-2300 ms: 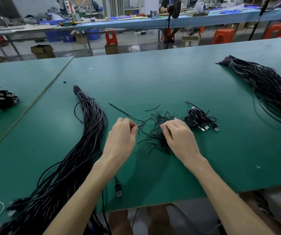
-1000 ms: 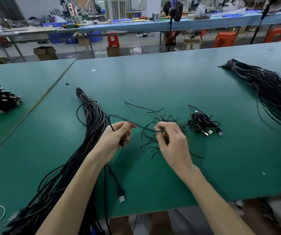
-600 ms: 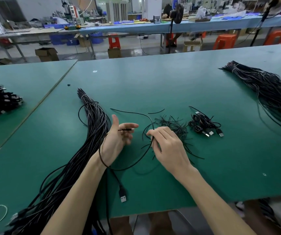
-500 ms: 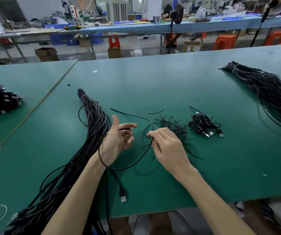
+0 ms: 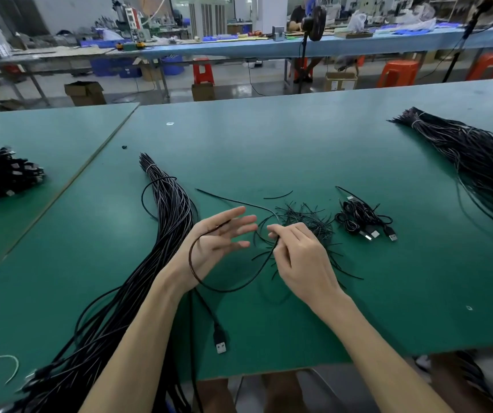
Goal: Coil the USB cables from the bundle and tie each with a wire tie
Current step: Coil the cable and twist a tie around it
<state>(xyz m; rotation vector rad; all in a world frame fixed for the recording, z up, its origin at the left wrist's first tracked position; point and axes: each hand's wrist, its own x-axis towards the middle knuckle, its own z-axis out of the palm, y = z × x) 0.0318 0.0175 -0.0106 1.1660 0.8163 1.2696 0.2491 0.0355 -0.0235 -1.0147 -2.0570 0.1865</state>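
1. One view, head camera. One USB cable [image 5: 233,286] is in work at the near centre of the green worktop [image 5: 269,144]. It runs over the left hand [image 5: 215,242], sags in a loop between the hands, and rises to the right hand [image 5: 299,257].
2. Left hand: palm up, fingers spread, nothing pinched; the cable only lies across the fingers. Right hand: fingertips closed on the cable.
3. USB plug [image 5: 221,342]: lies on the worktop near the front edge, at the end of the strand running down from the left wrist.
4. Bundle [image 5: 162,234]: long and black, banded at its far end, to the left of the hands. Wire ties [image 5: 307,222]: loose heap just beyond the right hand. Finished coils [image 5: 361,219]: to the right of the ties.
5. Handling, judged: light, limp and smooth, so loops will likely spring open unless pinched where they cross. Hold the cord itself, near the plug end.
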